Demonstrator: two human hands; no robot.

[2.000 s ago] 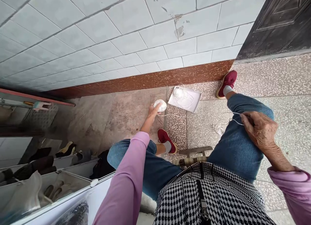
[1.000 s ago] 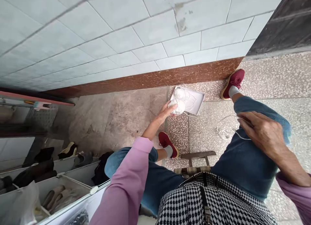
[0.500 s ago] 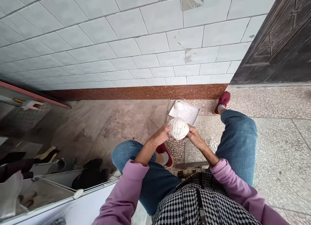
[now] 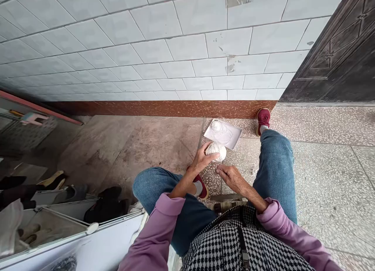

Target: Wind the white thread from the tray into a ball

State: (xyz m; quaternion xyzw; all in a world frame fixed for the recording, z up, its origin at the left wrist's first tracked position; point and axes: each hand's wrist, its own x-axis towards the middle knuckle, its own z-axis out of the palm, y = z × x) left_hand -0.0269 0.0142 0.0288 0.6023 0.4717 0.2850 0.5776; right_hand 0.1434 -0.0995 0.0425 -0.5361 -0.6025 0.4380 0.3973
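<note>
A ball of white yarn point(image 4: 216, 150) sits in my left hand point(image 4: 202, 157), whose fingers wrap round its left side. Just below and to the right of the ball is my right hand point(image 4: 231, 175), apart from it, with the fingers curled and pinched together. Any strand between those fingers is too fine to make out. Beyond the ball, a shallow white box lid point(image 4: 234, 135) lies on the floor. A smaller bundle of white cord point(image 4: 216, 125) with loose loops rests in it.
A tiled wall point(image 4: 187, 68) with a brown base strip runs across the front. At the right is a dark panelled door point(image 4: 345, 60). An open shoe rack point(image 4: 73, 208) with shoes stands at the lower left. Loose white scraps point(image 4: 254, 169) lie by my right knee.
My right hand has come off the ball and moved down toward me, its fingers now closed. My left hand keeps the ball and has turned over its side.
</note>
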